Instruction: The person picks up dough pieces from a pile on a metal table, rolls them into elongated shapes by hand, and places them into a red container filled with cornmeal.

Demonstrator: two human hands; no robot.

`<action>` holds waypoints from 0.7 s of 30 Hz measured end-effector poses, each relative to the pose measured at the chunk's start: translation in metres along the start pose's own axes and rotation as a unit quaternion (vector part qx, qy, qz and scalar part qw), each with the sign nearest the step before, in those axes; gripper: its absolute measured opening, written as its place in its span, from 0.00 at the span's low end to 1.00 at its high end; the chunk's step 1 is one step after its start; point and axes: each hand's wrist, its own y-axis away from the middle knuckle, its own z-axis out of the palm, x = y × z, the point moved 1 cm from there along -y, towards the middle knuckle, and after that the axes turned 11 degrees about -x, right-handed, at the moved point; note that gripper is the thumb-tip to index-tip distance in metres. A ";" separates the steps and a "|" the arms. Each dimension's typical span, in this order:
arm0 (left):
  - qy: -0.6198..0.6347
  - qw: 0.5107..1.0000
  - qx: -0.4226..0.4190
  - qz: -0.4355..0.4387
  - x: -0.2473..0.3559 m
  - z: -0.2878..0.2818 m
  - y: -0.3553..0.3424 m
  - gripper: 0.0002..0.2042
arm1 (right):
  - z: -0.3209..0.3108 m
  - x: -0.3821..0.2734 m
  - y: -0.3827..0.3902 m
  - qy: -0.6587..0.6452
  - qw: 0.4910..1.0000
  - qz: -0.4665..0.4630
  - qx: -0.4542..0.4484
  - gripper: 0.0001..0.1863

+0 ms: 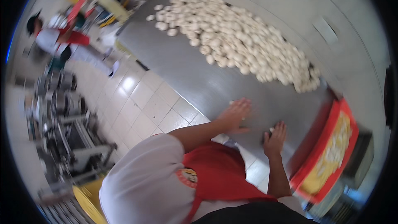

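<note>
My left hand (237,115) lies low over the steel table (182,68) near its front edge, fingers stretched out and somewhat blurred. Beside it, my right hand (275,138) is also flat on the table with its fingers extended. A small pale bit (271,130) shows at the edge of the right hand, and another peeks out by the left fingertips; both are too small to make out. Farther back, a large heap of pale, round dough balls (240,41) spreads along the wall side of the table.
At the table's right end stands a red crate (352,125) with a yellow lining and pale pieces inside. A co-worker (62,43) in a red apron stands at the far left. Metal machinery (76,137) and a yellow bin (89,197) are on the left over the tiled floor (143,99).
</note>
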 end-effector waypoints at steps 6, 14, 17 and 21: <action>-0.015 0.991 -0.122 -0.045 -0.004 -0.019 0.086 0.43 | 0.014 -0.011 0.108 -0.138 0.987 0.084 0.021 0.30; 0.275 0.949 -0.150 0.040 0.072 -0.052 -0.059 0.33 | -0.012 -0.056 0.062 -0.970 0.233 0.046 0.047 0.21; 0.141 0.982 0.070 0.107 0.071 -0.101 -0.128 0.33 | -0.065 0.003 0.053 -0.959 0.230 -0.135 0.097 0.23; 0.053 0.993 0.099 -0.046 -0.021 -0.164 -0.198 0.33 | -0.120 0.128 0.039 -0.914 -0.016 -0.217 0.342 0.41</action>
